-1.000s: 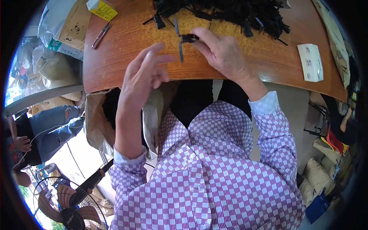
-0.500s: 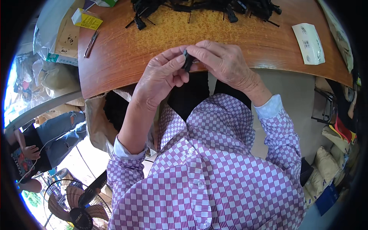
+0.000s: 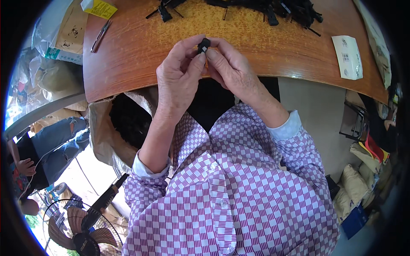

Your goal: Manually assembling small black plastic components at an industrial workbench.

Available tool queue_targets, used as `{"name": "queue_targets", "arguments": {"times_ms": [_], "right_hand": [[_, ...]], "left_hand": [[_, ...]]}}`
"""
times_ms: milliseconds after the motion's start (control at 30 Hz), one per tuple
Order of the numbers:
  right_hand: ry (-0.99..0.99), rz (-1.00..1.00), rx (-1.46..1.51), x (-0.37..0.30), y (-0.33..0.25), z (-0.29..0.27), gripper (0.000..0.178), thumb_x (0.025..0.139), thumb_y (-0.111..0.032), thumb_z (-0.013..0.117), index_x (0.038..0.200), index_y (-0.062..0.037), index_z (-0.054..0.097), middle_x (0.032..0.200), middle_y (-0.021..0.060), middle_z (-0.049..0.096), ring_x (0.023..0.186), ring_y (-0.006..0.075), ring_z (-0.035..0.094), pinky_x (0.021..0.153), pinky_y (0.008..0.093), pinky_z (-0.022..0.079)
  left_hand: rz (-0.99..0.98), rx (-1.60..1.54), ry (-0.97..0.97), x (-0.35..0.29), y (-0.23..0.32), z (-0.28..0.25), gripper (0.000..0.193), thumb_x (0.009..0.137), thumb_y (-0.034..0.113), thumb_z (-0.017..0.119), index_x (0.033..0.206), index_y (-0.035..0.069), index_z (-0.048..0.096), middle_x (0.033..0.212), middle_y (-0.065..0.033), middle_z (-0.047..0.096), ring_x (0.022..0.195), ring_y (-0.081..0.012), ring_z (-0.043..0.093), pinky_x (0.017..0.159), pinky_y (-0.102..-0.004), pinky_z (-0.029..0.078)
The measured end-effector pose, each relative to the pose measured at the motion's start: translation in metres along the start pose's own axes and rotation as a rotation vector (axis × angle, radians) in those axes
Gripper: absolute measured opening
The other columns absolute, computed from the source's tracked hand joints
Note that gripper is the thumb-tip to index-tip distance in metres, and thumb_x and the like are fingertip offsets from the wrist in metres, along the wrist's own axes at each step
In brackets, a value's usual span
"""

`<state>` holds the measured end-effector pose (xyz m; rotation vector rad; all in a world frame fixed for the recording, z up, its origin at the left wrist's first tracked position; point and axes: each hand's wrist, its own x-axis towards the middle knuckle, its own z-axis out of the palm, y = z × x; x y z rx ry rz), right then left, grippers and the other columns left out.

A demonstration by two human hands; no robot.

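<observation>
Between both hands, above the near edge of the wooden table (image 3: 128,64), is a small black plastic part (image 3: 204,44) with a light grey spot on it. My left hand (image 3: 179,70) pinches it from the left, thumb on the near side. From the right, my right hand (image 3: 230,64) grips the same part with thumb and fingers. What exactly the part is cannot be made out. At the far side of the table lies a heap of black plastic parts (image 3: 273,10) with thin rods sticking out.
A pen-like tool (image 3: 101,36) and a yellow-and-white box (image 3: 100,8) lie at the table's left, a white packet (image 3: 348,57) at its right. Below the edge stands an open sack (image 3: 100,123) with dark contents. A fan (image 3: 85,243) and another person's hand (image 3: 26,167) are at left.
Both hands have moved slightly up and left with the black part, which is now turned to show a light grey spot. My right hand has come round so its thumb meets the left thumb.
</observation>
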<state>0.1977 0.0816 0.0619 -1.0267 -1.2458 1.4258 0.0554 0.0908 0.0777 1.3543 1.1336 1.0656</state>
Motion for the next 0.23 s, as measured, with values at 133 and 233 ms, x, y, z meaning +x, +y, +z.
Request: {"name": "queue_targets", "arguments": {"times_ms": [133, 233], "right_hand": [[0.003, 0.079, 0.131, 0.003, -0.006, 0.012, 0.027, 0.099, -0.023, 0.046, 0.115, -0.0018, 0.051, 0.081, 0.0018, 0.058, 0.074, 0.0066, 0.057, 0.063, 0.0206, 0.048], [-0.027, 0.177, 0.043, 0.006, -0.008, 0.014, 0.027, 0.098, -0.021, 0.047, 0.120, -0.0046, 0.050, 0.089, 0.0033, 0.058, 0.081, 0.0075, 0.060, 0.071, 0.0196, 0.052]], "left_hand": [[0.053, 0.043, 0.052, 0.000, -0.007, -0.007, 0.030, 0.088, 0.000, 0.059, 0.117, 0.006, 0.060, 0.089, -0.0005, 0.062, 0.079, -0.0065, 0.057, 0.070, -0.0203, 0.050], [0.248, 0.314, 0.099, -0.001, -0.008, -0.010, 0.030, 0.089, 0.001, 0.058, 0.118, 0.007, 0.060, 0.094, -0.0066, 0.065, 0.078, -0.0129, 0.061, 0.071, -0.0228, 0.051]]}}
